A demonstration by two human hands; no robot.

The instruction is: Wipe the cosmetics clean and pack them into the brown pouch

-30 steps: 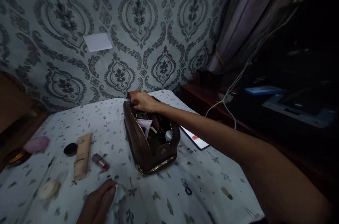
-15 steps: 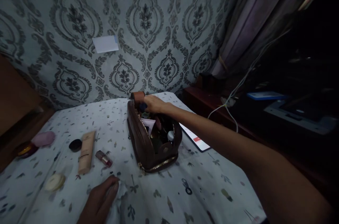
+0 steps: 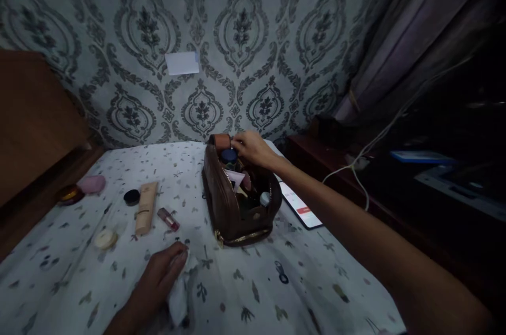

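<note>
A brown makeup bag (image 3: 223, 213) stands unzipped on the patterned cloth, filled with several cosmetics. Inside are a dark blue lid (image 3: 229, 156), a pale pink tube (image 3: 236, 178) and a silvery round cap (image 3: 265, 199). At the far rim, beside the tan handle (image 3: 222, 141), my right hand (image 3: 253, 147) is closed with its fingertips on the bag's edge. My left hand (image 3: 164, 269) is closed around a crumpled white wipe (image 3: 179, 293), resting on the cloth. Left of the bag lie a lip gloss tube (image 3: 168, 219) and a beige squeeze tube (image 3: 146, 209).
Further left are a black lid (image 3: 132, 197), a cream round jar (image 3: 106, 239), an amber jar (image 3: 69, 194) and a pink item (image 3: 92, 184). A lit phone (image 3: 302, 208) lies right of the bag. Wooden furniture (image 3: 35, 124) borders the left; a white cable (image 3: 361, 153) hangs right.
My right hand has lifted off the dark blue lid to the bag's far rim, leaving the lid in plain sight. My left hand keeps the wipe. The view has shifted left.
</note>
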